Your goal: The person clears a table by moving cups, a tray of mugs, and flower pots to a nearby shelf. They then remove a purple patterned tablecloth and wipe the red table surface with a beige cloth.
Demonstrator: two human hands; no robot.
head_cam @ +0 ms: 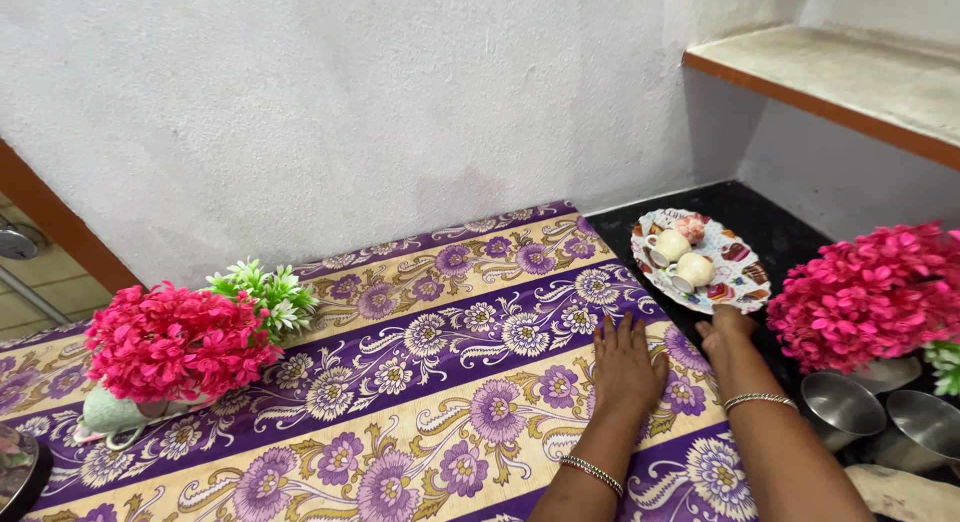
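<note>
I see a wavy plate (738,272) with bright pictures on it and two small white cups (681,258) lying on it. It sits on the dark counter (770,227), just past the purple flower cloth (420,382). My right hand (728,330) touches the plate's near edge, but I cannot tell how its fingers are set. My left hand (626,362) lies flat and open on the cloth. Pink flowers (868,294) and steel cups (880,412) crowd the right. More pink flowers (175,342) sit left, by a white wall (400,102).

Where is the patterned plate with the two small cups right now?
In the head view, the patterned plate sits right of centre on the black counter, just past the floral cloth's right edge, with the right hand at its near rim.
</note>
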